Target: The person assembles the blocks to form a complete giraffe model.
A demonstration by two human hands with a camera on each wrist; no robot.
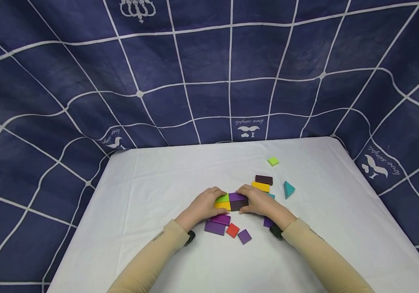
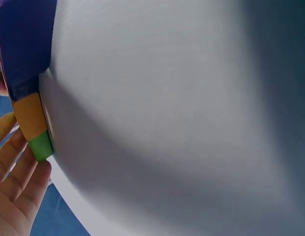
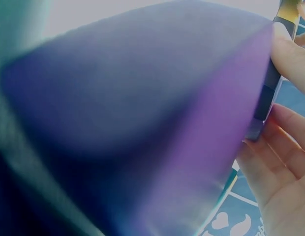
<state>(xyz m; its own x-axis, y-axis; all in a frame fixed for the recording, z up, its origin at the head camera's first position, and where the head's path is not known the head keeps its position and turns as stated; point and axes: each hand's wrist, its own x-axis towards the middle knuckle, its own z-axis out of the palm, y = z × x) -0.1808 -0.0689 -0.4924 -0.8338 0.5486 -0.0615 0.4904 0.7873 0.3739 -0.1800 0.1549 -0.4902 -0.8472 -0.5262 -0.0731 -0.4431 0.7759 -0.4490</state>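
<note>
My left hand [image 1: 206, 204] pinches the left end of a small group of blocks in the head view, thumb at the near side and fingers at the far side. That end has a green block [image 1: 222, 198] behind a yellow block [image 1: 222, 206]. Against them on the right lie a purple block [image 1: 236, 197] and a dark brown block [image 1: 239, 204], pinched the same way by my right hand [image 1: 257, 202]. In the left wrist view fingertips meet the green block [image 2: 41, 146]. The right wrist view has the thumb and fingers along dark blocks [image 3: 264, 101].
Close in front lie a magenta block [image 1: 220, 219], a violet block [image 1: 214, 228], a red square [image 1: 233, 230] and a purple square [image 1: 244, 236]. Behind my right hand are another dark brown block [image 1: 264, 180], another yellow block [image 1: 260, 186] and a teal triangle [image 1: 288, 189]. A lime piece [image 1: 273, 161] lies farther back.
</note>
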